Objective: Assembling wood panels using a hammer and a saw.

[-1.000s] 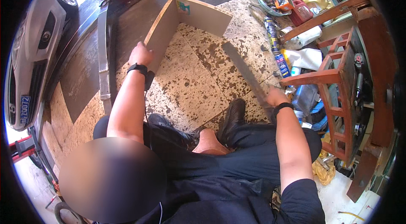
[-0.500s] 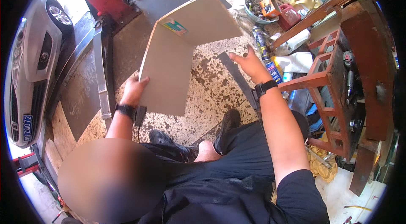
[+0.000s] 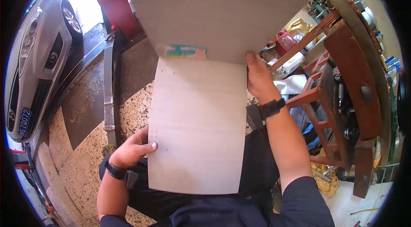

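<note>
A large folded grey-beige board (image 3: 197, 120) is in front of me, bent into two flat panels. Its near panel lies over my lap, while the far panel rises at an angle and carries a small green-and-white label beside the fold. My left hand (image 3: 133, 147) grips the near panel's left edge, thumb on top and fingers hidden beneath. Along the right edge, close to the fold, my right hand (image 3: 261, 79) is closed on the board, its fingers partly behind it. Both wrists wear black bands with small dark devices.
A silver car (image 3: 43, 64) stands at left, beside a red post (image 3: 113, 4) and a metal lift arm (image 3: 110, 85). At right are a reddish-brown wooden frame (image 3: 314, 94), a red jug (image 3: 286, 43) and a yellow jug (image 3: 302, 25). The floor (image 3: 85, 175) is speckled and worn.
The board has come closer and over my lap, its far panel now facing me. My right hand, apart from it before, has taken its right edge. My left hand has moved nearer.
</note>
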The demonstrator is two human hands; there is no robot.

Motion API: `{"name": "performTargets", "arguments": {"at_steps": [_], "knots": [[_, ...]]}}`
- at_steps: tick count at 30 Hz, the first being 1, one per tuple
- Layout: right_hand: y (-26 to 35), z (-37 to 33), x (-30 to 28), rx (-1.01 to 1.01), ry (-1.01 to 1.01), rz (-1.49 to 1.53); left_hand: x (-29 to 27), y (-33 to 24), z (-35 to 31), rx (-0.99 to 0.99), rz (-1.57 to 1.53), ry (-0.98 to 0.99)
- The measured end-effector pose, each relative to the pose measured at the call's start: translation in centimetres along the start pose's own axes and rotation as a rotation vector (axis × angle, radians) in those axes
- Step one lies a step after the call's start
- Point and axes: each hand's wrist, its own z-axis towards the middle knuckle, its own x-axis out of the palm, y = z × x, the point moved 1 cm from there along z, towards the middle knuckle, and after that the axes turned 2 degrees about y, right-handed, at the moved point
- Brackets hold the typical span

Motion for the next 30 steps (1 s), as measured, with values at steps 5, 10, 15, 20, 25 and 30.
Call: {"name": "performTargets", "arguments": {"at_steps": [5, 10, 15, 20, 25, 30], "knots": [[-0.8, -1.9, 2.0, 0.08, 0.051, 0.133, -3.8, -1.2, 0.5, 0.062, 0.173, 0.254], [-1.7, -2.7, 2.5, 0.237, 0.061, 0.208, -6.7, -4.5, 4.5, 0.158, -0.066, 0.193], [-3.9, -2.0, 3.6, 0.229, 0.1, 0.131, -7.1, -4.1, 10.6, 0.255, -0.022, -0.063], [-4.5, -1.4, 2.7, 0.201, 0.078, 0.08, -7.5, -4.0, 11.8, 0.322, 0.041, -0.14], [-4.9, -1.1, 2.2, 0.375, 0.034, -0.165, -6.6, -5.9, 10.8, 0.392, 0.096, -0.211], [-5.7, -0.5, 2.0, 0.48, 0.046, -0.089, -4.5, -7.8, 9.5, 0.504, 0.024, -0.161]]}}
